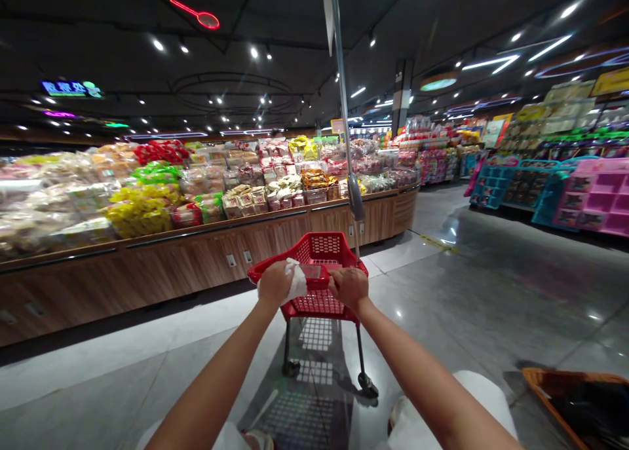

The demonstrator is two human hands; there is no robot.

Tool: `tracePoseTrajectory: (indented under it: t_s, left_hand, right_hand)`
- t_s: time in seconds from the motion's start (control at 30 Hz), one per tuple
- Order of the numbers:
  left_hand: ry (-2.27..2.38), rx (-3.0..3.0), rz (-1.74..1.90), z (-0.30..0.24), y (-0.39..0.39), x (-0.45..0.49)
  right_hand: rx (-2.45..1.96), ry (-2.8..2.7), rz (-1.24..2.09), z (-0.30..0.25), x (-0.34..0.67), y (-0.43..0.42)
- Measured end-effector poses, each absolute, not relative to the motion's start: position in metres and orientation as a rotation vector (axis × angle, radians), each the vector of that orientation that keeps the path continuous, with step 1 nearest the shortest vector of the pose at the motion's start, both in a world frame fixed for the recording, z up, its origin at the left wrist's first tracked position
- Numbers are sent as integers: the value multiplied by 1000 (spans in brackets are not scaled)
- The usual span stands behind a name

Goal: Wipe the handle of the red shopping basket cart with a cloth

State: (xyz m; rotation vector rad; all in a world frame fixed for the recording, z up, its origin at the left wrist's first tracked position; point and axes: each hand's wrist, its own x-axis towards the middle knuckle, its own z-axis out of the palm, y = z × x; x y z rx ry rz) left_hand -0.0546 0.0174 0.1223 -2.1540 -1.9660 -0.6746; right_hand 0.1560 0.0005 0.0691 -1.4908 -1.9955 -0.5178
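The left grip (275, 283) is clenched around the top rail (314, 281) of a red plastic shopping trolley (314, 250), and a crumpled white cloth (295, 281) is held against the rail by that grip, with its folds showing on the side toward the right grip (348, 287). The right grip is also closed on the same rail. Between the two grips, a small clear rectangular piece (312, 271) is seen at the rail; what it is cannot be told.

The trolley's mesh basket is positioned directly ahead of and below both grips, and its two visible wheels (366, 384) are resting on a polished grey floor (442, 293) beneath them. A metal pole (344, 103) is seen rising beyond the right grip.

To the left of the grips, a wood-panelled bench (147, 286) is laden with bagged foods (142, 211) in yellow, red and green wrappers. Well to the right of the grips, pink and teal display racks (594, 198) are standing. Below and right of the right grip, a woven basket (565, 388) with an orange rim is placed on the floor, and white trousers (427, 417) are seen under both grips.
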Motion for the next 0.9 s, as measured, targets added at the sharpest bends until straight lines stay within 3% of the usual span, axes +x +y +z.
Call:
tracePoseTrajectory:
  t_s: [0.17,0.37,0.63,0.77,0.9]
  left_hand:
    - [-1821,-2265,-654,122,-3,-8]
    - [-1854,-2447,-459,152,41,0]
    - [-1985,-2187,-709,132,19,-54]
    - [-1907,-2186,-814,120,-8,-29]
    - [-1840,-2339,-645,131,-1,8]
  right_hand:
    - [-1461,-2029,-486,71,150,0]
    - [-1443,-2097,-470,75,151,-3]
    - [-1448,-2032,-484,67,149,1]
    - [-1429,-2004,-484,65,144,2]
    - [-1437,-2025,-496,69,142,2]
